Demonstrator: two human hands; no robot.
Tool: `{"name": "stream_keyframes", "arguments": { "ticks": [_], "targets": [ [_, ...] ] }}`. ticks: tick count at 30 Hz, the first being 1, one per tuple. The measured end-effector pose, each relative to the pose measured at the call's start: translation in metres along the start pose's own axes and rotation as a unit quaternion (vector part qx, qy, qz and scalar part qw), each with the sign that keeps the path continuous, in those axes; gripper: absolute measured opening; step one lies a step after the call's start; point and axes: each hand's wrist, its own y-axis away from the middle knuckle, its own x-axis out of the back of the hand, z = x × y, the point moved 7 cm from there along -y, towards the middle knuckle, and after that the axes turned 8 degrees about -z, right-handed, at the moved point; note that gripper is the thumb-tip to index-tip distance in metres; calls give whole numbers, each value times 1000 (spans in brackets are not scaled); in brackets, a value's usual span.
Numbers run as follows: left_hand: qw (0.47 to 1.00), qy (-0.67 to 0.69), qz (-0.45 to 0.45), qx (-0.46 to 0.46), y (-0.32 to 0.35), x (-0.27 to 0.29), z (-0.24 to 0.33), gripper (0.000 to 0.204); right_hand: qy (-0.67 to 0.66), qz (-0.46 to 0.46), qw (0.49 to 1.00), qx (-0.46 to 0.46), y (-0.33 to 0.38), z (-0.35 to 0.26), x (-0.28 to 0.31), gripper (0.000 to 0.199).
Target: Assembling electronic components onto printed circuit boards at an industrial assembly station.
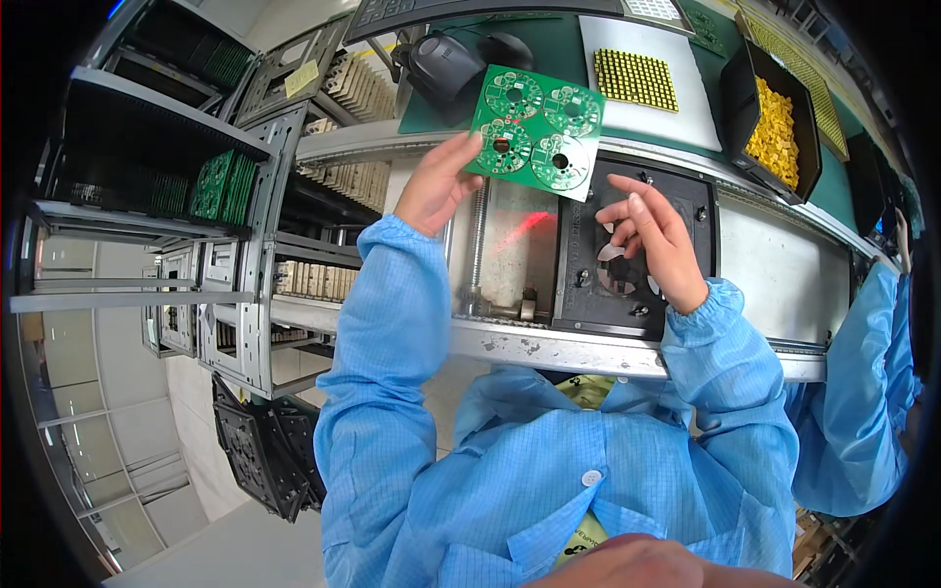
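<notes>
My left hand [439, 184] grips the left edge of a green circuit board panel [529, 137], which has several round board sections with holes. The panel is held up over the metal rail, in front of a black barcode scanner [441, 64]. A red light line falls on the panel and on the metal bed beneath. My right hand [659, 235] is open, fingers loosely spread and apart from the panel. Under it lies a black fixture plate [588, 306] with round openings and small clamps, partly hidden by the hand.
A block of small yellow-and-black parts [635, 80] lies on a white sheet. Farther right stands a black bin [730, 113] of yellow pieces. Left are metal racks with green boards [223, 186] and black plates [260, 446]. A co-worker's blue sleeve [853, 412] is close at right.
</notes>
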Motion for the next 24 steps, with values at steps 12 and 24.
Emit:
{"name": "stream_keyframes", "arguments": {
  "ticks": [12, 24],
  "targets": [
    [997, -19, -78, 19, 1, -17, 2, 43, 44, -66, 996, 34, 0, 9, -12, 48],
    [996, 72, 9, -50, -27, 9, 26, 36, 98, -80, 991, 39, 8, 1, -19, 46]
  ]
}}
